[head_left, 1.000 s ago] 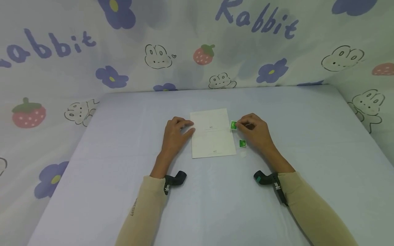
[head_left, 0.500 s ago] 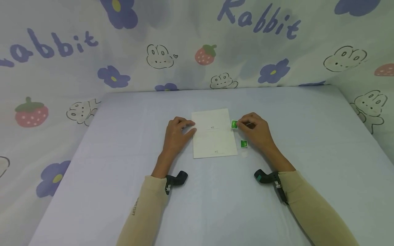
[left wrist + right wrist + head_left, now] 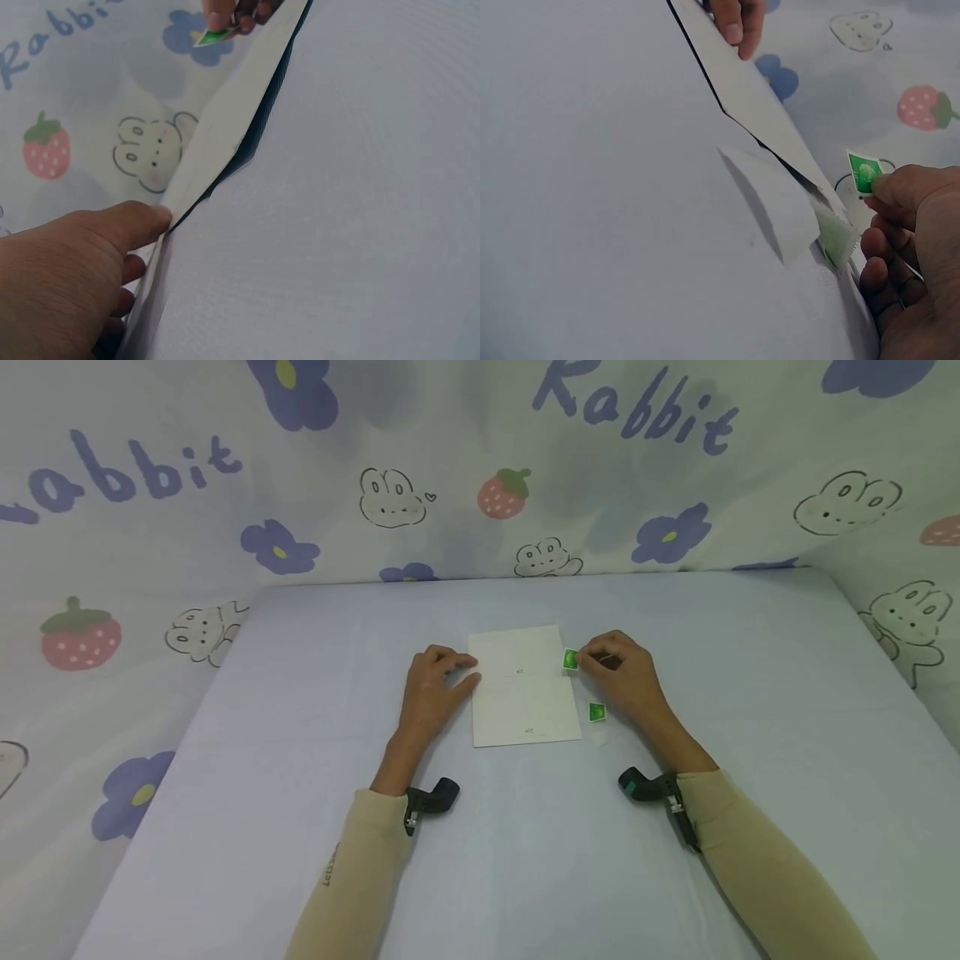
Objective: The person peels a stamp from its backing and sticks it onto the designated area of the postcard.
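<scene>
A cream card (image 3: 525,697) with small printed marks lies flat on the table, its upper and lower halves divided by a faint crease. At its left edge rests my left hand (image 3: 437,693), thumb and index finger apart and touching the border; the left wrist view shows the thumb (image 3: 139,225) on the edge. My right hand (image 3: 626,681) pinches a small green stamp (image 3: 571,659) with a white border, close over the card's right edge. The thumb covers one corner of the stamp (image 3: 864,172). Below that hand lies a second green stamp (image 3: 597,712).
A small pale scrap (image 3: 600,738) lies just below the loose stamp. White cloth covers the table (image 3: 337,668), and a printed curtain (image 3: 450,435) with rabbits, strawberries and flowers rises behind it. Each wrist carries a black camera mount (image 3: 433,797).
My right hand has shifted very slightly away from me with the stamp still pinched. The left hand stays at the card's edge; the whole head view has drifted a little.
</scene>
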A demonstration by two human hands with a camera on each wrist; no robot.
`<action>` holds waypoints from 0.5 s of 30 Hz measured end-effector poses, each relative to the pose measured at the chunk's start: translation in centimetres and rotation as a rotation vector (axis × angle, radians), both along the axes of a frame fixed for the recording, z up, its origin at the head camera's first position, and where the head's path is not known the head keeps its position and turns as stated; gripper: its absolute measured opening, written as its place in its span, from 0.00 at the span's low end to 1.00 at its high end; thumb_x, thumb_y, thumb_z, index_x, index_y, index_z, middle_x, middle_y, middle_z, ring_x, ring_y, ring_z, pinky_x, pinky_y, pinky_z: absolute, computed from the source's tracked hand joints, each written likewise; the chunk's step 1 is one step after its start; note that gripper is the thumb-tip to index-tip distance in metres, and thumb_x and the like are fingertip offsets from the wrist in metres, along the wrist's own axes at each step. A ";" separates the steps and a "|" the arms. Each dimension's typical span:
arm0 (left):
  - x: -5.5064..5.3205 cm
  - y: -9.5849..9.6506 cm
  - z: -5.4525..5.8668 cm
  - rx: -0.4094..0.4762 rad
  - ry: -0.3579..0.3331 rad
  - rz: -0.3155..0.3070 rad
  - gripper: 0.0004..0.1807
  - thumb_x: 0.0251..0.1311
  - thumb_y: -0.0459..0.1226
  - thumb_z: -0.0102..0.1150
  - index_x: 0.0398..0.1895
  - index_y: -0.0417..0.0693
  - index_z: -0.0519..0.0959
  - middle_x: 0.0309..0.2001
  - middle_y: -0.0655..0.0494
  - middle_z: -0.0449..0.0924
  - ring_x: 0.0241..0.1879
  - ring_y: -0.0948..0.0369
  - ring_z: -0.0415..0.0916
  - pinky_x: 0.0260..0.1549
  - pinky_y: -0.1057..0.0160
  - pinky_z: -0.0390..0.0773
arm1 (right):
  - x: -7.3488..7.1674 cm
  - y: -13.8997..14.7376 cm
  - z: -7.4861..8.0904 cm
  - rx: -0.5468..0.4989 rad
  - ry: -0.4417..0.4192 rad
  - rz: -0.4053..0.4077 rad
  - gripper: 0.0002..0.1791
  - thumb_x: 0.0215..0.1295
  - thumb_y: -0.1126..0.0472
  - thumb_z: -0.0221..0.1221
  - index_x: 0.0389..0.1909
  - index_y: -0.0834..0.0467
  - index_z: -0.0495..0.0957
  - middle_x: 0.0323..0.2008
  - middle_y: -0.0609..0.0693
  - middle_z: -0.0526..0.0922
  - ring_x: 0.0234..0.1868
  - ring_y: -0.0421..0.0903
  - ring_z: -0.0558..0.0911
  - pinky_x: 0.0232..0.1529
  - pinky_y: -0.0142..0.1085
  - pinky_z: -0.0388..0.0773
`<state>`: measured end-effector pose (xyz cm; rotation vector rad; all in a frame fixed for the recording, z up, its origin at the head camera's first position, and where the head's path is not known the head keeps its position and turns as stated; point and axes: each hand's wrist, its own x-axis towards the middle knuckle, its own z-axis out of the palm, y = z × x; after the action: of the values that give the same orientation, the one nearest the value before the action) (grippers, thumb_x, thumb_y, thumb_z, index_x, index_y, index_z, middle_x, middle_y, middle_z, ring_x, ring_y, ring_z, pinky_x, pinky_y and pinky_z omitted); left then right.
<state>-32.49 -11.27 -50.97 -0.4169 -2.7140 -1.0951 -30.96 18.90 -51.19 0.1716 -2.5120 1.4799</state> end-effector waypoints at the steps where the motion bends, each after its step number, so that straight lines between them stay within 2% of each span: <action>1: 0.0 0.0 -0.1 0.001 0.003 -0.004 0.11 0.61 0.41 0.70 0.46 0.49 0.87 0.48 0.52 0.75 0.46 0.53 0.68 0.46 0.55 0.69 | 0.0 0.0 0.0 0.004 0.002 0.000 0.11 0.67 0.54 0.66 0.39 0.59 0.86 0.44 0.47 0.79 0.42 0.43 0.78 0.45 0.33 0.76; 15: -0.1 0.0 -0.1 0.005 0.001 -0.002 0.11 0.61 0.41 0.70 0.46 0.50 0.87 0.48 0.52 0.75 0.45 0.53 0.68 0.45 0.55 0.69 | -0.7 -0.1 0.1 0.002 -0.013 -0.006 0.11 0.67 0.53 0.66 0.38 0.57 0.86 0.44 0.45 0.79 0.44 0.42 0.78 0.46 0.34 0.75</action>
<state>-32.59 -11.30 -51.10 -0.4194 -2.7097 -1.1011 -31.68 18.75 -51.09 0.1549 -2.5221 1.4809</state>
